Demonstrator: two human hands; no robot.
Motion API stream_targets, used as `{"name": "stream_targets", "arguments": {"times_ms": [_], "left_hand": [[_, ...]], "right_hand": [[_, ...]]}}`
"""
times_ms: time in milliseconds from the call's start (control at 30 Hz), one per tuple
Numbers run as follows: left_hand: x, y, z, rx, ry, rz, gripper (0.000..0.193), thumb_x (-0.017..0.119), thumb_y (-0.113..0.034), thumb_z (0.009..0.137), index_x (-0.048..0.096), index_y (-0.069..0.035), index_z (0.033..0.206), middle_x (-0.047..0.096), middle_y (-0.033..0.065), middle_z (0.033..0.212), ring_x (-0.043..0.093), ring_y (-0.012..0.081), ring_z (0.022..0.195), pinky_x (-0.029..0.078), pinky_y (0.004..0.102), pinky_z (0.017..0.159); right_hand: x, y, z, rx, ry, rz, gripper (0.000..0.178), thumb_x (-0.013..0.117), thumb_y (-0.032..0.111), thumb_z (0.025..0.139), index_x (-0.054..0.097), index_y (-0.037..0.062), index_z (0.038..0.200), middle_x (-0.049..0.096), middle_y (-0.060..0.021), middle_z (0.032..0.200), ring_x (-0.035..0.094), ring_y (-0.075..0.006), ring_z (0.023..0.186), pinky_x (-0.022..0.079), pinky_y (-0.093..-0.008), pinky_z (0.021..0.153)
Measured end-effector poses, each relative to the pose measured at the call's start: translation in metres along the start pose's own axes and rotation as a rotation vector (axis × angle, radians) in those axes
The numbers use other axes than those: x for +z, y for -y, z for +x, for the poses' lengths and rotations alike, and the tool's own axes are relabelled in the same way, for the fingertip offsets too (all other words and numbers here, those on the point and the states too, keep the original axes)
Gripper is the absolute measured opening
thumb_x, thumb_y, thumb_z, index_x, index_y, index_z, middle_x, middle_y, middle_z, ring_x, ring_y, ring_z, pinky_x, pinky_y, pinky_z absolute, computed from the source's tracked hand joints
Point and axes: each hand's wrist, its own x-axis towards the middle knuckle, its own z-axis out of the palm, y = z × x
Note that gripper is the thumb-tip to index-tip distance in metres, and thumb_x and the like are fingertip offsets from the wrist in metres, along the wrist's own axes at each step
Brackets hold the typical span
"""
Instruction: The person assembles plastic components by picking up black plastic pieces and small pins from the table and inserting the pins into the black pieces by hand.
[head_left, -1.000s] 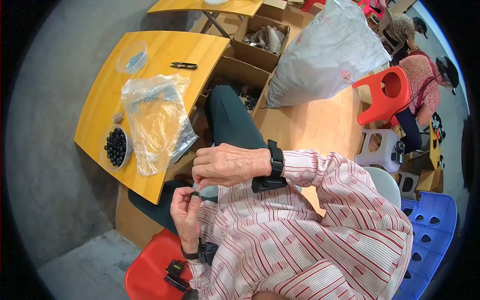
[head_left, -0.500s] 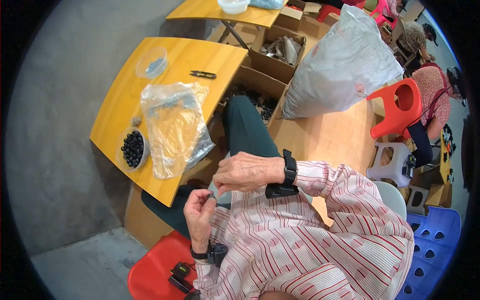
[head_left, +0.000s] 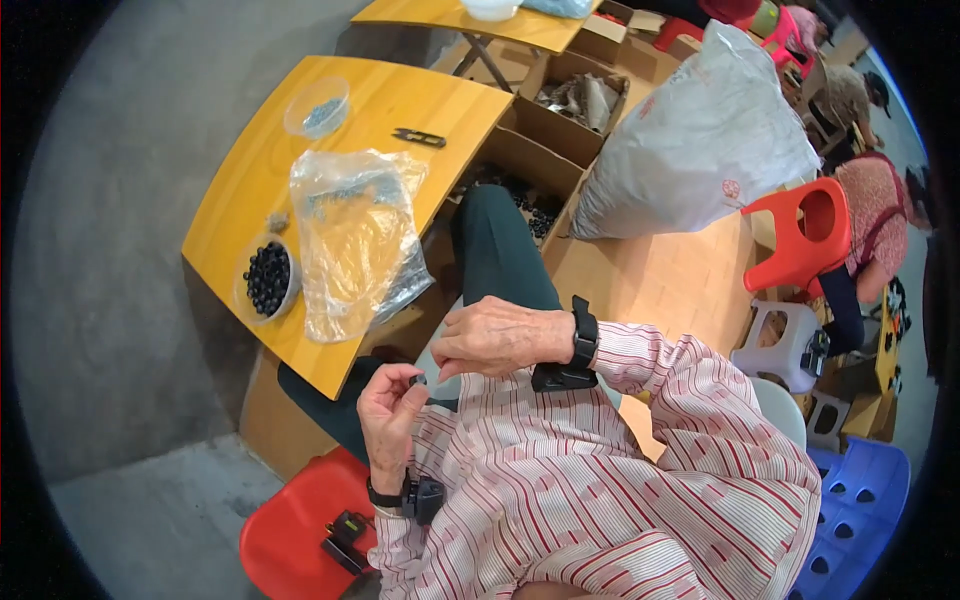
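Observation:
Above my lap, my left hand (head_left: 389, 408) pinches a small round black part (head_left: 417, 380) between thumb and forefinger. My right hand (head_left: 503, 338) is closed just to its right, back upward, with the fingertips curled close to the part; what they hold, if anything, is too small to tell. On the yellow table in front, a clear tub (head_left: 292, 296) holds many round black parts (head_left: 267, 279). Next to it lies a clear plastic bag (head_left: 350, 245) with small bluish pieces inside.
The yellow table (head_left: 235, 190) also bears a tub of blue pieces (head_left: 322, 113) and black thread snips (head_left: 419, 138). Cardboard boxes (head_left: 545, 133) stand beyond my knee. A big white sack (head_left: 700, 140) leans to the right, near a red stool (head_left: 805, 228) and a seated person (head_left: 872, 205).
My hands have drawn slightly apart, and the black part at my left fingertips shows more clearly. The whole view has shifted a little.

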Motion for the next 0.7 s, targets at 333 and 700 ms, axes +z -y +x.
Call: {"name": "stream_targets", "arguments": {"times_ms": [333,700], "left_hand": [[-0.007,-0.006,0.013,-0.050,0.076,0.115,0.019,0.063,0.003,0.080,0.054,0.001,0.098,0.055,0.0001,0.085,0.051,0.0041,0.076,0.042,0.0179,0.068],[-0.005,-0.028,0.051,0.082,0.016,0.110,0.019,0.066,0.003,0.077,0.061,0.000,0.095,0.058,0.0014,0.087,0.056,0.0069,0.078,0.046,0.0202,0.070]], "right_hand": [[0.004,-0.005,0.000,0.053,-0.006,-0.075,0.019,0.066,0.023,0.080,0.057,0.0063,0.081,0.052,-0.0086,0.067,0.053,-0.0270,0.065,0.042,-0.0377,0.055],[-0.002,-0.015,0.012,0.306,-0.118,0.369,0.035,0.053,0.037,0.089,0.058,0.0026,0.086,0.058,-0.0133,0.076,0.059,-0.0254,0.072,0.046,-0.0343,0.064]]}}
